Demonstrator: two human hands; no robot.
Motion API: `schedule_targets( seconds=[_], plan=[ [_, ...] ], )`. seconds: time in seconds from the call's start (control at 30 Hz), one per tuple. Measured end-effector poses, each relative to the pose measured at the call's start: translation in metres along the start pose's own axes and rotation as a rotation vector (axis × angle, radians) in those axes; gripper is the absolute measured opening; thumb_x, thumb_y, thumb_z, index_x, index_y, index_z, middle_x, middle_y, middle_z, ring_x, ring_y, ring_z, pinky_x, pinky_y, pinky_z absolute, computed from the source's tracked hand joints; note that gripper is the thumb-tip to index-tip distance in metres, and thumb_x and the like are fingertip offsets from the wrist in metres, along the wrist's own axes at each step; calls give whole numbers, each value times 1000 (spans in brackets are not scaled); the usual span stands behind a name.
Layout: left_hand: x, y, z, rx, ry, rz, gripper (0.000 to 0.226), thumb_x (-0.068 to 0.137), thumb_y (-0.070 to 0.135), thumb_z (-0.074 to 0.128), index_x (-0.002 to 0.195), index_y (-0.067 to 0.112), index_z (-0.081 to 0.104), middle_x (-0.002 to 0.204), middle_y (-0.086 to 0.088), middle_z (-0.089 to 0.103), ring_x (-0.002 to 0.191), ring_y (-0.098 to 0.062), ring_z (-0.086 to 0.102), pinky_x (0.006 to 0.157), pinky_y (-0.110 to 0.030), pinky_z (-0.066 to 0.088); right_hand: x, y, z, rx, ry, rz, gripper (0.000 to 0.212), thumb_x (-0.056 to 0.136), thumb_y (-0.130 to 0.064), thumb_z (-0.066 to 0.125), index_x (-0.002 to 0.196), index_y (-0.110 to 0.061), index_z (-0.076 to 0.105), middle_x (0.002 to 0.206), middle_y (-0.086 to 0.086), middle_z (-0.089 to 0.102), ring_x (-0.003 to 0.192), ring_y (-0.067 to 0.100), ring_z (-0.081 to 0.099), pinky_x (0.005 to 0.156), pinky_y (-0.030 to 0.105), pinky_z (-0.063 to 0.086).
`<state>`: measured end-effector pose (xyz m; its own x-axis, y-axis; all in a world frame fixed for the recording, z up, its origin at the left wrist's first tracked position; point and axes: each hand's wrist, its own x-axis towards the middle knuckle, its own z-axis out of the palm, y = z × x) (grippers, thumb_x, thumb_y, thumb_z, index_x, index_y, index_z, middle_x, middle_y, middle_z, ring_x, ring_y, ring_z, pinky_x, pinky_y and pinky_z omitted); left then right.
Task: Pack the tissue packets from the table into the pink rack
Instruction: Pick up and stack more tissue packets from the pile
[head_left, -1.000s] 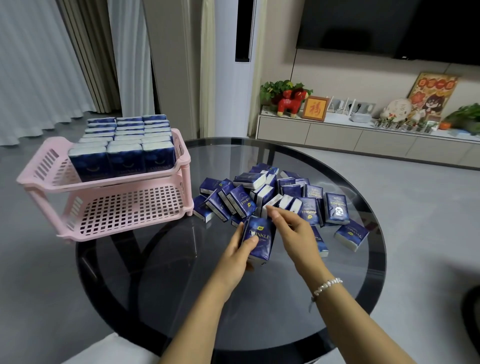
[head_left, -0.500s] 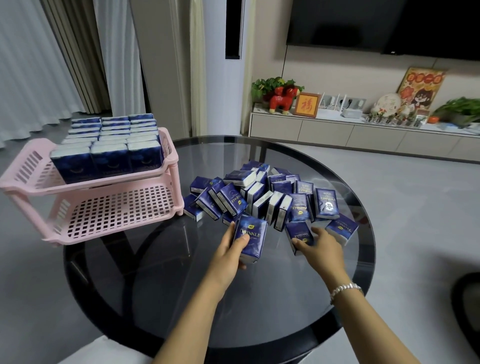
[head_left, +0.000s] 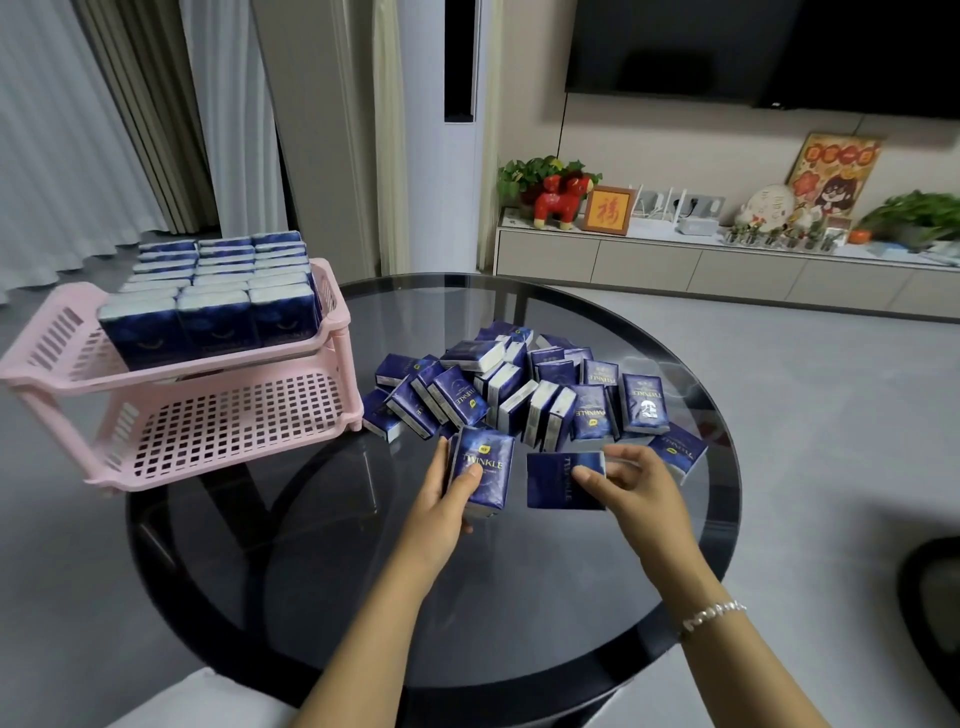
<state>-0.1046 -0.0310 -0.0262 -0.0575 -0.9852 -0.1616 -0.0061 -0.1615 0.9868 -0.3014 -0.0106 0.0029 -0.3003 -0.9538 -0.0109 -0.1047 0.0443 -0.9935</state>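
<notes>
Since half a second ago the right hand (head_left: 631, 483) has lifted a tissue packet (head_left: 563, 480) off the pile (head_left: 524, 389) and now pinches it toward the left hand (head_left: 449, 499), which grips another packet (head_left: 482, 470). The pink rack (head_left: 218, 415) sits at ten o'clock on the bench (head_left: 311, 545). Packets look light, soft and slick-wrapped; the broad faces seem the best hold.
</notes>
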Motion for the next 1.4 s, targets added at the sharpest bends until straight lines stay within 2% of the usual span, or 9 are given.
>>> schedule_targets(
  seconds=[0.23,0.57,0.63,0.77,0.87,0.97,1.07,1.2,1.4],
  plan=[
    [-2,2,-3,-6,-103,-42,60,94,41,50,145,46,21,141,17,46,124,-9,48,95,-27,42,1,-22,14,176,-160,-84,18,87,-12,61,104,-12,68,95,0,72,84,6,67,73,17,53],
    [-2,-1,-5,-54,-248,-41,87,58,83,60,137,56,32,139,18,50,129,-12,48,105,-38,40,3,-15,55,-178,-176,-335,17,83,-26,68,91,-40,68,95,-12,69,99,13,62,87,31,48],
    [-2,-2,-5,-25,-258,-16,88,60,75,66,138,53,32,137,20,50,124,-7,51,102,-33,44,3,-14,60,-164,-172,-352,18,81,-25,70,94,-38,69,95,-9,68,98,11,61,87,29,48],
    [-1,1,-9,-26,-178,20,90,57,60,64,140,45,35,126,14,60,107,-7,62,80,-27,50,6,-14,62,10,-303,-113,40,83,-33,67,122,-32,59,112,-5,64,104,9,61,97,30,47],
    [-1,8,-20,-60,-130,40,91,58,58,65,142,43,33,130,9,60,113,-10,60,98,-34,46,11,-8,57,249,-629,144,54,84,-41,61,132,-17,51,125,9,62,115,27,59,105,46,41],
    [-8,19,-36,11,-150,56,96,62,55,66,146,42,23,131,21,55,120,2,52,111,-30,33,13,-7,64,304,-768,134,65,78,-41,69,132,-9,50,127,19,59,119,37,54,104,48,41],
    [-15,28,-60,147,-204,71,93,69,43,66,142,46,9,127,36,43,113,23,42,100,-10,34,15,-10,74,262,-794,92,74,71,-31,76,136,-13,44,133,13,56,121,29,54,103,43,44],
    [-24,27,-94,484,-258,37,110,71,52,72,146,42,-8,153,23,15,139,4,21,115,-22,20,15,-12,86,54,-929,10,66,81,0,66,136,-27,38,135,-12,49,121,-3,50,96,21,46],
    [-37,15,-99,751,-275,-42,109,89,34,62,141,28,-34,158,11,-9,141,-2,7,109,-17,13,14,3,97,-311,-1035,-130,97,76,-13,75,148,-33,13,150,-19,24,139,0,22,98,5,32]
  ],
)
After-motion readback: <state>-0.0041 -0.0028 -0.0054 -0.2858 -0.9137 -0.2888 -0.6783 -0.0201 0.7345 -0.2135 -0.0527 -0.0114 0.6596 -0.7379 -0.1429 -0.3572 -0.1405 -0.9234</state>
